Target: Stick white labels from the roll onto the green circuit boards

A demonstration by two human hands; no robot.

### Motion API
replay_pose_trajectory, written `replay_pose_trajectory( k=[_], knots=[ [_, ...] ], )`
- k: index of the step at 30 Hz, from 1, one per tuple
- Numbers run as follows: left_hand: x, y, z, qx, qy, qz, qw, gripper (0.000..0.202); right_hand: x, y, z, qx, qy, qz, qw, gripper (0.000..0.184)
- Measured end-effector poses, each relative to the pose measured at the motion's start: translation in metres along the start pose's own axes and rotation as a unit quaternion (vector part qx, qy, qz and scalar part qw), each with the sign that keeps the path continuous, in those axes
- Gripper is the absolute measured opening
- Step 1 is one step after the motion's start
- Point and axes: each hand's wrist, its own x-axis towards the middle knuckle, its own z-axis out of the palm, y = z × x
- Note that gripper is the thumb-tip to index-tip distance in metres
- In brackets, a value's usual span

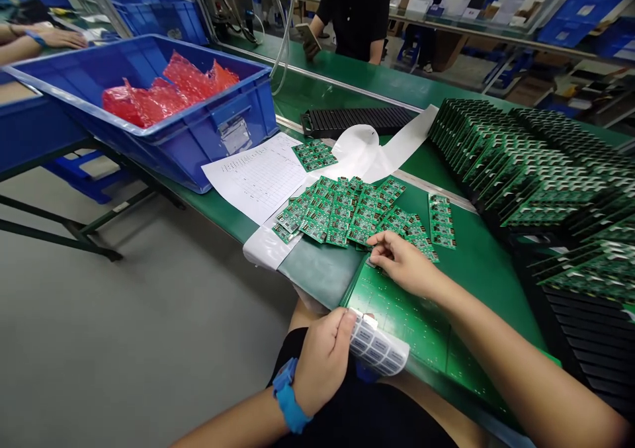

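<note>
My left hand [325,355], with a blue band at the wrist, is closed on a curled sheet of grey labels [380,347] at the table's front edge. A stack of large green circuit boards [421,329] lies beside that sheet, partly beneath my right forearm. Over the stack's far corner, my right hand [401,263] pinches thumb and forefinger together at a small greyish piece, perhaps a label, too small to be sure of. Just beyond those fingers spreads a loose pile of small populated circuit boards [342,210].
A blue bin [198,130] with red plastic bags [169,90] stands at left, near a printed sheet [258,177]. Black racks [575,329] of upright boards line the right. An empty black rack [357,120] lies behind the pile. A person [352,18] sits across the table.
</note>
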Motion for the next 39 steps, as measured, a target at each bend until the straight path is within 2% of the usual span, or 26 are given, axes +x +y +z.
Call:
replay_pose_trajectory(
  k=[4,8,10,13,15,17,19,20,22,24,26,28,30,34,39],
  knots=[
    [0.001,-0.001,0.001,0.008,0.017,-0.001,1.0,0.04,-0.001,0.001,-0.001,-0.013,-0.004,-0.007,1.0,0.019],
    [0.001,-0.004,0.002,0.02,0.035,0.009,0.999,0.04,0.0,0.004,0.003,-0.068,0.013,-0.031,0.997,0.016],
    [0.001,-0.005,0.003,0.02,0.04,0.013,0.999,0.039,-0.004,0.005,0.006,-0.123,0.041,-0.065,0.989,0.011],
    [0.001,-0.004,0.003,0.016,0.045,0.017,0.999,0.038,-0.02,0.002,0.011,-0.202,0.113,-0.155,0.96,0.007],
    [0.001,-0.004,0.003,0.015,0.046,0.021,0.999,0.038,-0.037,-0.006,0.015,-0.2,0.163,-0.188,0.948,0.01],
    [0.001,-0.003,0.003,0.022,0.045,0.03,0.998,0.037,-0.056,-0.017,0.019,-0.146,0.132,-0.163,0.967,0.013],
    [0.0,-0.004,0.003,0.035,0.043,0.04,0.998,0.036,-0.071,-0.03,0.024,-0.07,0.036,-0.095,0.992,0.013],
    [0.0,-0.005,0.003,0.042,0.045,0.043,0.997,0.037,-0.076,-0.035,0.026,-0.037,-0.008,-0.057,0.998,0.013],
    [-0.003,-0.008,0.003,0.048,0.051,0.045,0.997,0.039,-0.08,-0.041,0.027,0.023,-0.041,0.008,0.999,0.017],
    [-0.006,-0.011,0.002,0.029,0.043,0.041,0.998,0.041,-0.077,-0.04,0.025,0.068,-0.015,0.041,0.997,0.02],
    [-0.011,-0.014,0.001,0.004,0.023,0.042,0.999,0.04,-0.068,-0.033,0.02,0.067,0.03,0.059,0.996,0.022],
    [-0.015,-0.015,-0.001,0.003,0.01,0.058,0.998,0.035,-0.059,-0.024,0.016,0.013,0.062,0.076,0.995,0.024],
    [-0.016,-0.016,-0.003,0.023,0.011,0.084,0.996,0.03,-0.051,-0.017,0.017,-0.049,0.063,0.087,0.993,0.023],
    [-0.015,-0.018,-0.004,0.052,0.005,0.123,0.991,0.028,-0.047,-0.014,0.028,-0.112,0.067,0.065,0.989,0.023],
    [-0.012,-0.019,-0.004,0.062,-0.001,0.131,0.989,0.028,-0.05,-0.016,0.04,-0.161,0.089,0.042,0.982,0.021]
  ],
)
